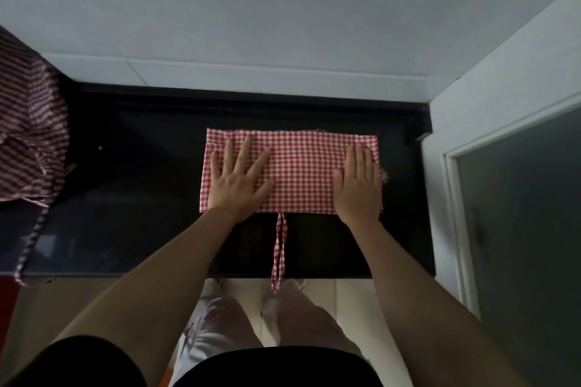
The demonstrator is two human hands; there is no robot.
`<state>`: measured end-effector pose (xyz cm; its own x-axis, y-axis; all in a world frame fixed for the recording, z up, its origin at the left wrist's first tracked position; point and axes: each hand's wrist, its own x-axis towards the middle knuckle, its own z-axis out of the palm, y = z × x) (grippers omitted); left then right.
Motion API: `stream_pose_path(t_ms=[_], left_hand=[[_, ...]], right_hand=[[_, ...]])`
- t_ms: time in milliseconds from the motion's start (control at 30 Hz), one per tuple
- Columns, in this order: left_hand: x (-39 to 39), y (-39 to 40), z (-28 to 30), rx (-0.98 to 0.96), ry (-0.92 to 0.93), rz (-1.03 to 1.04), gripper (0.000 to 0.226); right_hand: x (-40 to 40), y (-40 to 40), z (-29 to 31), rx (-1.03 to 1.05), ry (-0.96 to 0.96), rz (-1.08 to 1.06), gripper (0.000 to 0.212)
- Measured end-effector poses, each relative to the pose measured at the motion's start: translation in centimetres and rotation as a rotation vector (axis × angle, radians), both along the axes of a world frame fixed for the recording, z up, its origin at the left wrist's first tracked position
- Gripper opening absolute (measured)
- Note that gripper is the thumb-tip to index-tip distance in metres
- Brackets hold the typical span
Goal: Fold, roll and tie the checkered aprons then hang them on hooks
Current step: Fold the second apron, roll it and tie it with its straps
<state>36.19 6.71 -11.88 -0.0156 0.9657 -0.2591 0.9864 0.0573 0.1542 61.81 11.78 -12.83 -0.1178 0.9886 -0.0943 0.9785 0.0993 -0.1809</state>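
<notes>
Item: red checkered apron (298, 166), folded into a flat strip mid-tabletop (141, 198); long axis 9-to-3 o'clock. Left hand (239, 182) pressing the 9 end, right hand (358, 185) the 3 end, fingers flat, gripping nothing. Tie strap (279, 248) trails toward 6. Either hand equally near to begin rolling.

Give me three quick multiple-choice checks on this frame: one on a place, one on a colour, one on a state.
1. Where does the folded apron's strap run?
A. Toward the wall
B. Off the counter's near edge
C. Under the left hand

2. What colour is the folded apron?
A. Blue and white
B. Plain black
C. Red and white check

3. How are the hands set?
A. Both flat, palms down on the apron
B. Both gripping the strap
C. One lifted clear

Answers: B, the strap hangs over the near edge of the dark counter; C, the check shows between the hands; A, the left hand and right hand press flat with fingers open.
</notes>
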Motion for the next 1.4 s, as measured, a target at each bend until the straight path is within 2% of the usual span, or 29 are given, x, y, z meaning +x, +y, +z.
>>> stream_pose_path(t_ms=[100, 167, 200, 300, 333, 400, 500, 600, 667, 733, 800, 867, 900, 967, 1033, 1067, 1133, 1200, 1233, 1300, 1400], left_hand=[[-0.4, 0.3, 0.9, 0.014, -0.125, 0.039, 0.054], [-0.6, 0.2, 1.9, 0.092, -0.219, 0.223, 0.053], [-0.7, 0.2, 2.6, 0.122, -0.255, 0.381, 0.055], [-1.3, 1.0, 4.4, 0.05, -0.329, 0.824, 0.06], [-1.7, 1.4, 4.9, -0.01, -0.377, 0.912, 0.058], [-2.9, 2.1, 6.0, -0.135, -0.539, 1.056, 0.052], [-4.2, 2.1, 6.9, -0.295, -0.663, 1.107, 0.042], [-4.6, 1.6, 7.3, -0.343, -0.684, 1.1, 0.033], [-4.5, 1.3, 7.6, -0.334, -0.624, 1.054, 0.021], [-4.5, 1.5, 7.9, -0.306, -0.58, 1.017, 0.02], [-4.5, 1.9, 8.6, -0.262, -0.618, 1.017, 0.019], [-4.8, 2.7, 9.5, -0.224, -0.722, 1.024, 0.014], [-5.3, 3.3, 9.9, -0.193, -0.801, 1.01, 0.011], [-5.8, 4.6, 11.8, -0.1, -0.997, 0.997, 0.013], [-5.9, 5.9, 14.9, 0.068, -1.253, 1.038, 0.021], [-5.7, 6.2, 16.8, 0.171, -1.439, 1.081, 0.026], [-5.3, 6.6, 20.7, 0.389, -1.799, 1.105, 0.028], [-5.3, 6.5, 23.3, 0.515, -2.01, 1.05, 0.03], [-5.5, 6.4, 23.5, 0.516, -2.052, 1.03, 0.031], [-5.9, 5.4, 22.2, 0.41, -2.002, 0.992, 0.028], [-6.2, 3.0, 16.5, 0.156, -1.735, 1.045, 0.009]], right_hand=[[0.2, 0.5, 1.5, 0.055, 0.073, -0.097, 0.039], [0.4, 1.1, 3.6, 0.068, 0.136, -0.247, 0.023], [0.6, 1.5, 4.5, 0.028, 0.195, -0.362, 0.026], [1.7, 2.8, 6.7, -0.237, 0.374, -0.686, 0.054], [2.1, 3.1, 7.0, -0.331, 0.409, -0.732, 0.056], [2.8, 3.6, 7.6, -0.498, 0.479, -0.76, 0.042], [3.5, 3.3, 8.4, -0.689, 0.509, -0.762, 0.016], [3.6, 2.6, 9.2, -0.799, 0.462, -0.725, 0.007], [3.7, 2.1, 9.6, -0.806, 0.444, -0.71, 0.006], [3.7, 2.0, 10.0, -0.777, 0.35, -0.645, 0.006], [3.9, 2.6, 10.8, -0.716, 0.227, -0.56, 0.017], [4.1, 3.4, 12.1, -0.644, 0.207, -0.514, 0.023], [4.1, 3.9, 13.0, -0.597, 0.253, -0.508, 0.024], [3.8, 5.1, 15.0, -0.462, 0.483, -0.525, 0.023], [3.0, 6.2, 17.8, -0.304, 0.873, -0.56, 0.015], [2.6, 6.5, 19.3, -0.234, 1.084, -0.578, 0.012], [2.0, 6.7, 22.6, -0.153, 1.483, -0.562, 0.022], [2.2, 6.6, 24.7, -0.127, 1.791, -0.533, 0.036], [2.5, 6.4, 25.1, -0.137, 1.883, -0.541, 0.04], [3.2, 5.9, 23.5, -0.217, 1.863, -0.587, 0.038], [4.4, 4.3, 17.6, -0.427, 1.585, -0.596, 0.011]])
